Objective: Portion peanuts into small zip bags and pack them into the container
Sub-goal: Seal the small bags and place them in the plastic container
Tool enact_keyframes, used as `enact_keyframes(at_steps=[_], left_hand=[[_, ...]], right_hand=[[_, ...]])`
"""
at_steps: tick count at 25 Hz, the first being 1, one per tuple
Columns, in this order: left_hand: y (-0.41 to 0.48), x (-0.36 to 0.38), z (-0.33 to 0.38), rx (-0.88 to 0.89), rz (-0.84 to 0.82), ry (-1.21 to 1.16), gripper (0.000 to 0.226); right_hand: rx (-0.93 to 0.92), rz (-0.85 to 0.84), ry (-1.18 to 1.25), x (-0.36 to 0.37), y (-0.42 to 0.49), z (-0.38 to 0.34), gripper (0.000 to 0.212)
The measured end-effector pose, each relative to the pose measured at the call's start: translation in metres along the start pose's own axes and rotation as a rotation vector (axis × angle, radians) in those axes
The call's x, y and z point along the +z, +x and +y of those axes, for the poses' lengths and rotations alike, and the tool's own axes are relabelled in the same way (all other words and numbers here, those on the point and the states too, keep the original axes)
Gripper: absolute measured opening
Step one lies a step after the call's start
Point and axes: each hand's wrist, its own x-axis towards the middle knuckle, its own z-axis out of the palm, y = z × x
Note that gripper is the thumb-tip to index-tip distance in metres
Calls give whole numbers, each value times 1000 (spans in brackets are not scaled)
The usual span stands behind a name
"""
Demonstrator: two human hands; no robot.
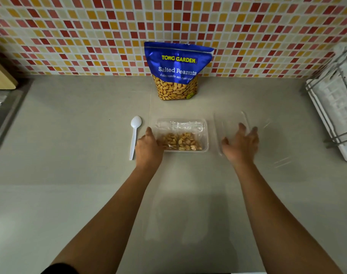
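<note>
A clear plastic container (205, 135) sits on the grey counter (69, 135) at centre, holding small zip bags (180, 140) of peanuts laid side by side; how many bags there are cannot be told for certain. The left hand (148, 149) rests against the container's left near corner, fingers curled over the edge and partly hidden, so whether they grip the wall or only touch it cannot be told. Just right of the container lies a clear lid (230, 127), blurred and hard to trace. The right hand (240, 144) is over the lid's near part with fingers spread open and thumb out, closed on nothing; contact with the lid cannot be told. A white plastic spoon (134, 135) lies just left of the left hand, bowl pointing away from the person. Behind the container, well apart from it, a blue peanut bag (177, 70) stands upright against the tiled wall (69, 36), its top torn open. A white dish rack (334, 107) stands at the right edge, and a wooden board (0, 76) at the left edge.
</note>
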Motion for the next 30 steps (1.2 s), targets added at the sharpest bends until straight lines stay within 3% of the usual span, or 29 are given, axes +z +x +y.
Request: enact_keyframes(at_steps=[1,3,7,10,13,14,16,19,20,22,26,30], left_hand=[[0,0,0,6,1,-7,27],[-1,-1,1,20,6,-5,22],[-1,0,1,13,3,-13,24],[-4,-3,0,4,28,-41,43],[-3,-15,6,64,197,-227,51],[-1,-22,11,78,229,-282,48],[4,-37,24,47,154,-450,43],[9,-56,38,-44,-126,-971,42],[11,-58,38,-45,-167,-1035,40],[12,-55,31,-19,-143,-962,39],[11,-34,16,-122,20,-723,38],[16,-21,9,-112,105,-455,36]], right_hand=[[136,-95,20,-2,0,9,83],[233,-166,52,-4,-3,18,99],[239,-87,109,-3,-4,26,97],[184,187,525,-8,-1,33,70],[174,494,1087,-28,10,33,50],[153,493,1211,-36,14,29,51],[50,298,1333,-51,17,15,52],[-144,-189,1226,-62,11,-17,46],[-157,-266,1181,-57,10,-24,42],[-111,-262,1136,-43,7,-34,36],[-6,-256,1062,-10,2,-41,43],[-65,-269,807,8,7,-44,52]])
